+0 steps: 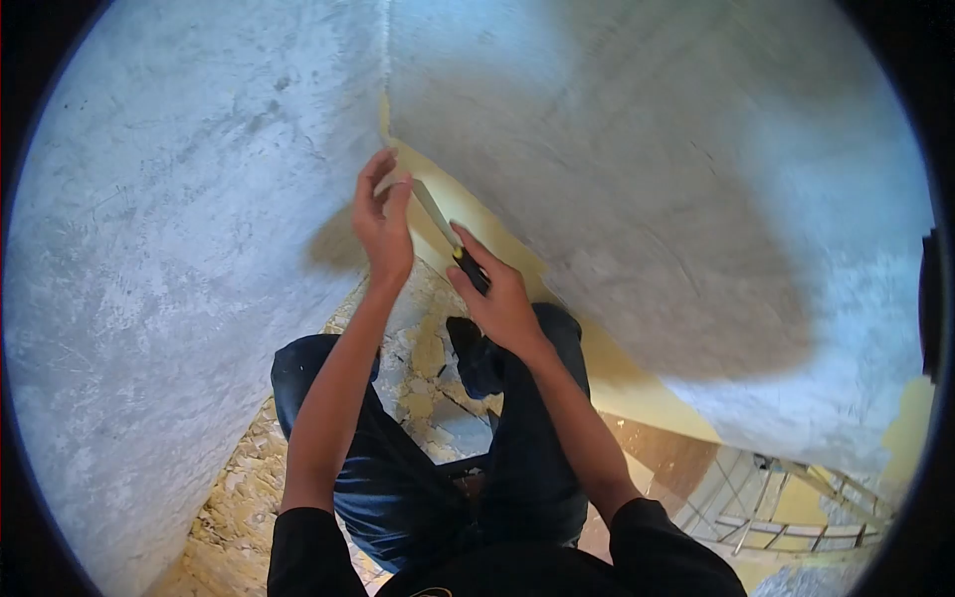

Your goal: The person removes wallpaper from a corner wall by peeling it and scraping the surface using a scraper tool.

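Note:
My right hand (500,301) is closed around the black-and-yellow handle (470,267) of a scraper, whose long metal blade (434,211) points up and left toward the wall corner. Near the blade's tip, my left hand (383,224) is raised with its fingers bent and apart from the thumb. Its thumb is close to the blade; whether they touch I cannot tell. Behind both hands lies a yellow strip of wall (477,204), bordered above by the grey, mottled surface of the right wall (637,199).
The left wall (189,229) meets the right wall in a vertical corner seam (385,60). Flakes and chips of paint (254,473) cover the floor between and beside my legs. Behind me at the lower right stands a ladder (796,537). Shadows fall across the right wall.

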Motion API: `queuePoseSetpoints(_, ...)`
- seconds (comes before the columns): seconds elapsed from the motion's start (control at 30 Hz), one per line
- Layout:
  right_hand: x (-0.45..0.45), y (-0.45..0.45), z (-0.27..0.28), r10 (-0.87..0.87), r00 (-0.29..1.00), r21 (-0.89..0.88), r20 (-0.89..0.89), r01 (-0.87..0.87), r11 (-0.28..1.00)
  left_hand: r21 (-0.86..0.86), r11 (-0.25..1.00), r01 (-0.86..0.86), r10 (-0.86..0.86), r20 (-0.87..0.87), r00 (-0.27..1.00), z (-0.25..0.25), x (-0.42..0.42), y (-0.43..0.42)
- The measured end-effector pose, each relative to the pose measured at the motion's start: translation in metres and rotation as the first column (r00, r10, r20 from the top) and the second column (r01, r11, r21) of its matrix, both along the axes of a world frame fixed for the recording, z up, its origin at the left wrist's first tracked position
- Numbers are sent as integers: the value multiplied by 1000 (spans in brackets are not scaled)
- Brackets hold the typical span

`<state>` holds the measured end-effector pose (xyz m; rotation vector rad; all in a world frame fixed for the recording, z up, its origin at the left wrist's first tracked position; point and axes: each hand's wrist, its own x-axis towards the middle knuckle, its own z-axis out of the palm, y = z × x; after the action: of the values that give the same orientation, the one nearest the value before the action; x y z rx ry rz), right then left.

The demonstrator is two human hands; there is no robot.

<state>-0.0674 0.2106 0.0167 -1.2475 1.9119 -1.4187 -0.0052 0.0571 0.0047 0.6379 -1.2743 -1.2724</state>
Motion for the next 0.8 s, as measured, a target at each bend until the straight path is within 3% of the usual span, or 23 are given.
queuePoseSetpoints(0.13,4,103,35,0,1000,100,15,-2,995,-44,991,122,-124,-25,992,24,19,38)
queuePoseSetpoints(0.2,12,150,45,-50,996,122,69,42,992,-93,985,148,-141,82,987,16,25,63)
queuePoseSetpoints(0.27,21,186,50,-211,897,247,389,120,962,-55,982,182,-171,160,972,10,36,98)
queuePoseSetpoints(0.37,25,221,25,-248,822,178,514,180,967,-104,945,309,-267,300,916,-3,44,146)
queuePoseSetpoints(0.47,23,222,14,-278,813,182,512,214,960,-127,876,465,-385,397,833,-12,35,181)
queuePoseSetpoints(0.57,15,214,12,-278,801,185,531,210,960,-85,850,520,-455,382,805,0,15,206)
queuePoseSetpoints(0.67,1,201,11,-335,776,231,534,247,941,-148,856,495,-400,417,816,-7,-4,215)
queuePoseSetpoints(0.8,-17,191,1,-299,820,213,489,220,952,-101,869,485,-407,412,815,-11,-17,214)
